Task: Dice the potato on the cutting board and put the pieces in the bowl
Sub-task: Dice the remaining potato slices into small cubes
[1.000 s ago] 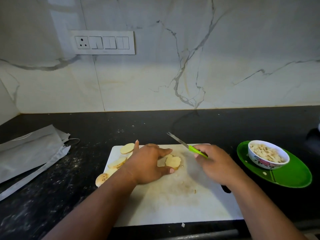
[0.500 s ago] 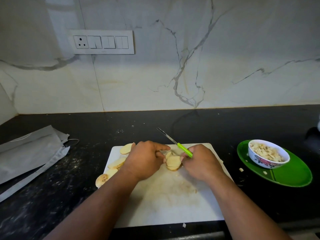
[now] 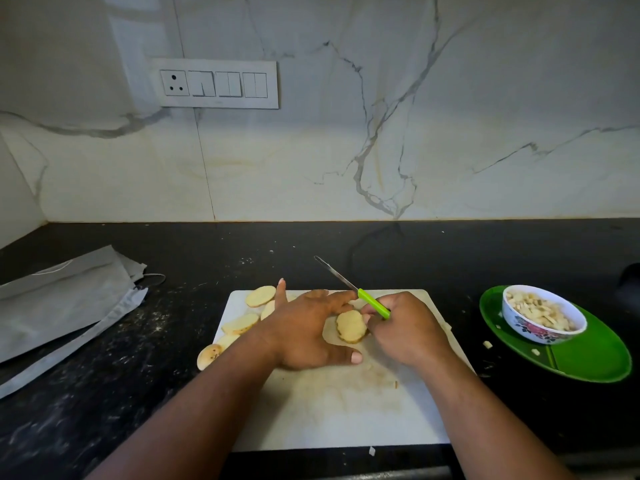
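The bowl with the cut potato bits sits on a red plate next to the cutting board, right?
Not quite: the plate is green, not red, as the head view shows. The rest holds: the bowl with the cut potato bits sits on it, beside the cutting board.

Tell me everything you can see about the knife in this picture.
The knife is small, with a slim, silvery, metal-looking blade and a bright green handle that looks like plastic. The right hand grips the handle's lower end, so that part is hidden. It is raised at a slant, its tip pointing up and to the left, past the far edge of the white cutting board. The blade touches no potato.
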The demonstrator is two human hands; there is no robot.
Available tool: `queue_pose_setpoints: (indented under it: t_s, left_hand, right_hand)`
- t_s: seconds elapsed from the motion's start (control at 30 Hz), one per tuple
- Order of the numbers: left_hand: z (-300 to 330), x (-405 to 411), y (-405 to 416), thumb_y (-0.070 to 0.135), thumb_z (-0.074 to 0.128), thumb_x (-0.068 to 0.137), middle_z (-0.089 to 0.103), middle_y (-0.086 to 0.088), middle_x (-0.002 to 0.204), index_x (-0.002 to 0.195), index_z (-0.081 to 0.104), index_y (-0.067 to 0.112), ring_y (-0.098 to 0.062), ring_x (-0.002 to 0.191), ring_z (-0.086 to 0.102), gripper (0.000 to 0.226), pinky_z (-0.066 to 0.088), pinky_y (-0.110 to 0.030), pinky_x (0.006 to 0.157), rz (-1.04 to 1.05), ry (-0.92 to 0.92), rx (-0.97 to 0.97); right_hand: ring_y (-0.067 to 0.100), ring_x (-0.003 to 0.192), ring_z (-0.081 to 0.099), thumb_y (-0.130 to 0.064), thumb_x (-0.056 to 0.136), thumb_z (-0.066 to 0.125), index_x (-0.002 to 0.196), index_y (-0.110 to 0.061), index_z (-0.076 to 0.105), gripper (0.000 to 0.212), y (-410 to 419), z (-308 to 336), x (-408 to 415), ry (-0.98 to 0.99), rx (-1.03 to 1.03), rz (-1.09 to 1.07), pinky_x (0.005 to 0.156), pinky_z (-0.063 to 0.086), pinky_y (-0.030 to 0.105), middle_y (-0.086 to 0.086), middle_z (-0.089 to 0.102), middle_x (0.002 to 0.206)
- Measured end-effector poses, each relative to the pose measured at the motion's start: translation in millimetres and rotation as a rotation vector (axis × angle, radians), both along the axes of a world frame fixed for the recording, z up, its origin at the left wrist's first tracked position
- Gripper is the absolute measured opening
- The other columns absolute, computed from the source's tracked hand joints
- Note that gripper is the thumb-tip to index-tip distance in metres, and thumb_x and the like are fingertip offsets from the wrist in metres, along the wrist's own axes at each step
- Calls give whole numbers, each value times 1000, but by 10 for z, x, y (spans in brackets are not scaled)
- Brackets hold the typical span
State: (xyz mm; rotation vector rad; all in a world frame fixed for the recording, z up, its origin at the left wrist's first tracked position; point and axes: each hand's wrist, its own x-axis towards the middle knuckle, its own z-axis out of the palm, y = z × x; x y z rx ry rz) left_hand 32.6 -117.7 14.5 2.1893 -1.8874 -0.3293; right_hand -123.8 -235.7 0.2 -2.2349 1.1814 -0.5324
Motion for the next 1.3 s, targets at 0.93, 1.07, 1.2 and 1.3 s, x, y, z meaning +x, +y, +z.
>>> queue_pose_setpoints:
  t_s: [0.93,1.07,1.2,1.3]
  left_hand:
    - [-30,-53,-58,68,54,96,54,32,144,131,66,49,0,143,42,42,-10,-71,120,100,-42,-51]
    - [-14,-76,-65,65,51,99,53,32,146,133,65,49,-2,145,40,41,-7,-74,119,87,-89,-40]
    - [-34,-90,-68,64,54,98,56,32,144,125,69,52,-5,142,45,34,0,-74,121,128,-60,-71]
    - [-58,-109,-71,62,56,98,58,31,140,120,72,52,-6,139,49,29,1,-74,120,149,-53,-98]
  right_hand:
    - [6,87,56,-25,98,42,155,-33,23,60,922,225,-497,207,-315,53,67,39,15,-10,59,102]
    - [8,88,55,-21,96,41,155,-31,21,63,960,170,-436,241,-297,53,69,41,17,-8,54,99]
    - [13,92,58,-17,96,43,155,-28,20,64,1037,162,-351,257,-282,52,73,46,22,-4,56,103]
    - [15,92,59,-17,96,46,154,-27,22,63,1048,169,-340,282,-241,47,72,45,24,-2,58,104]
